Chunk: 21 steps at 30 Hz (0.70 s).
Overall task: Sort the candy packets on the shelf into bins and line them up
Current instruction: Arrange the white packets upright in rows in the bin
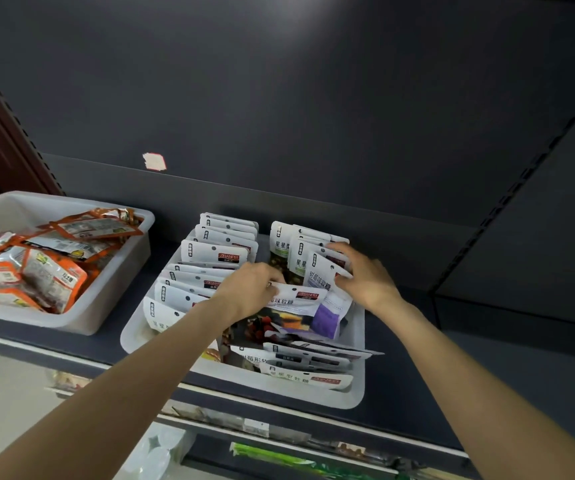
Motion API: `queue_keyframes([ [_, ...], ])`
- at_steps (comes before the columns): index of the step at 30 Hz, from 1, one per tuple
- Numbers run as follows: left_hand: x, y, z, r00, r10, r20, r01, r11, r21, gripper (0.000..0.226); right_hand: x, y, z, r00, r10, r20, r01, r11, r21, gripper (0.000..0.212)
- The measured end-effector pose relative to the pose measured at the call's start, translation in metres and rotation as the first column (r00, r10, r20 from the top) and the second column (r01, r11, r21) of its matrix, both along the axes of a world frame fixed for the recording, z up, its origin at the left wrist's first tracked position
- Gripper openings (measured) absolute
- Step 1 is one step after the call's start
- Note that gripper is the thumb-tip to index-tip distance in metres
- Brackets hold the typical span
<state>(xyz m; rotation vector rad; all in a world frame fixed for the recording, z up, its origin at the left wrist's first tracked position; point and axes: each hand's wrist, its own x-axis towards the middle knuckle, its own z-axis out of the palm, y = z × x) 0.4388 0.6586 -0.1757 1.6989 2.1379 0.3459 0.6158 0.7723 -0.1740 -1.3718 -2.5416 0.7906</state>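
We pinch the tilted packet (296, 299) in our left hand (249, 289), long axis pointing right toward our right hand (365, 275), whose fingers spread over the upright row (300, 251).

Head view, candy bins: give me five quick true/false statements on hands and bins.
1. The left hand pinches a white packet in the middle bin. True.
2. The right hand is resting on the shelf outside the bin. False: it is on the upright packets at the bin's back right.
3. The left bin holds orange packets. True.
4. The orange packets stand in neat rows. False: they lie in a loose heap.
5. Packets at the middle bin's front lie flat. True.
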Motion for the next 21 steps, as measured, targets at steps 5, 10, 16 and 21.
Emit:
queue_keyframes([
  [5,-0.005,0.0,0.009,0.973,0.224,-0.051,-0.208,0.954,0.217,0.028,-0.005,0.001,0.0,0.996,0.0,-0.087,0.007,0.997,0.083,0.041],
  [10,-0.002,0.005,0.011,0.991,0.135,-0.017,-0.132,0.983,0.13,0.037,-0.007,0.005,0.002,0.993,-0.052,-0.103,0.052,0.999,-0.008,0.017],
  [16,-0.005,0.005,0.006,0.991,0.1,0.084,-0.107,0.991,0.075,0.031,-0.004,0.007,-0.002,0.999,-0.038,-0.025,0.036,0.998,-0.058,0.017],
  [21,-0.013,0.008,0.012,0.972,0.152,0.181,-0.18,0.972,0.148,0.025,0.003,0.008,-0.003,0.999,-0.042,-0.032,0.041,0.998,-0.047,0.016],
])
